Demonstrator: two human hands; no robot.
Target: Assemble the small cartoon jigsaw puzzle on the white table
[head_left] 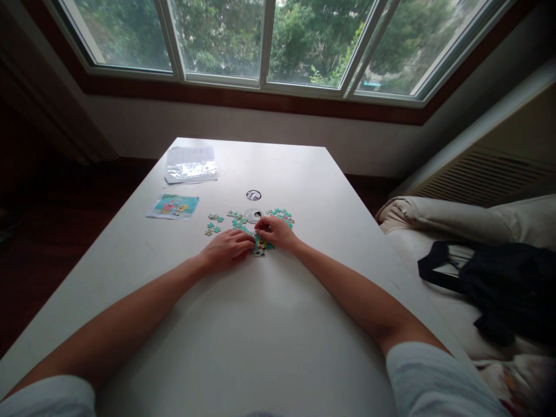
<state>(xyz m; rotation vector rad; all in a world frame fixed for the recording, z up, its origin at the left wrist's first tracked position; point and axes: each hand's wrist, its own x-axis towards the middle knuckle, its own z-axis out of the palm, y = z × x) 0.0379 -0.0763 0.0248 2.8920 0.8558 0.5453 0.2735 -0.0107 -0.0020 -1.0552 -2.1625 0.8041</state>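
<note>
Joined jigsaw pieces (262,246) with a turquoise and yellow picture lie on the white table between my hands. My left hand (228,249) rests on the table, fingers stretched out, its tips touching the left side of this patch. Over the patch's upper edge, my right hand (278,231) is closed in a pinch on what looks like a small jigsaw piece, mostly hidden by the fingers. Loose turquoise jigsaw pieces (238,221) lie just beyond my left hand, and several more jigsaw pieces (282,215) spread behind my right hand.
On the white table (243,341), a picture sheet in plastic (174,207) and a clear bag with papers (191,164) lie at the left. A round table hole (253,196) and a round disc (252,216) sit beyond my hands. A dark bag (508,286) rests on the sofa.
</note>
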